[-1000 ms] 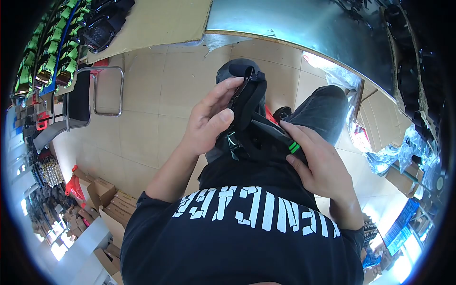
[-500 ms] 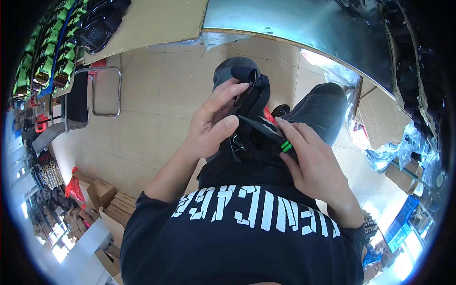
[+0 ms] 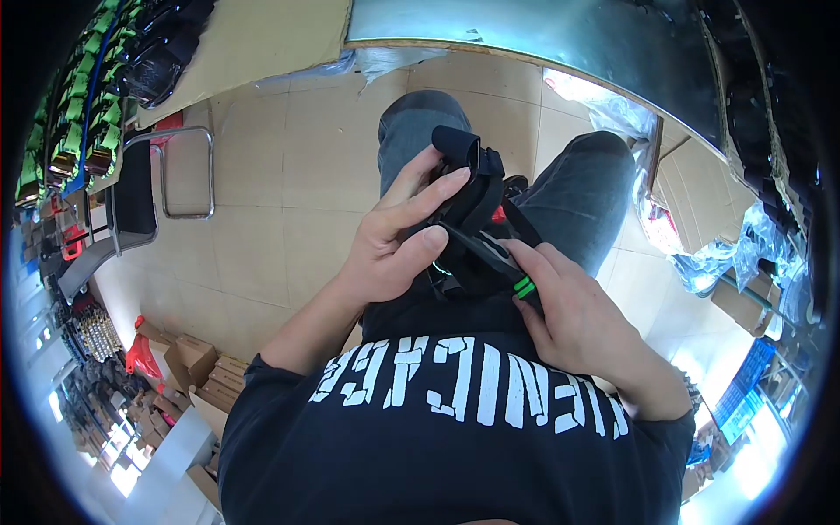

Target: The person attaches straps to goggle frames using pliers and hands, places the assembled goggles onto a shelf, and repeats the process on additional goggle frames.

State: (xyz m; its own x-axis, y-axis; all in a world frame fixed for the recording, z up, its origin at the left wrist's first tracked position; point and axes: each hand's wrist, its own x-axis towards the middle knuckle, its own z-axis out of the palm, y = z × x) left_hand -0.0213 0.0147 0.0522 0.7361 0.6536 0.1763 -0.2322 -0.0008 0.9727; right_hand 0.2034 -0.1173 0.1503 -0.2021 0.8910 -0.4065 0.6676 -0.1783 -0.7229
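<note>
Above my lap is a black goggle-like item (image 3: 477,206) with a dark strap looped at its top end. My left hand (image 3: 398,232) holds its left side, thumb and fingers pressed on the frame. A flat dark strap or panel with green stripes (image 3: 524,287) runs from the item toward the right. My right hand (image 3: 564,302) pinches this striped part between thumb and fingers. A thin black band rises from near the right fingertips. The item's underside is dark and hard to make out.
A shiny-topped table (image 3: 542,52) with a cardboard sheet (image 3: 262,44) spans the front. Green-strapped goggles (image 3: 101,131) lie at the far left. A chair (image 3: 136,192) stands on the left, above cardboard boxes (image 3: 197,359). Clear plastic wrap (image 3: 713,262) hangs at the right.
The view has shifted slightly. The black item has turned more upright, with its looped strap showing more. My left fingers have moved round its upper part, and the green-striped end has moved slightly left and down.
</note>
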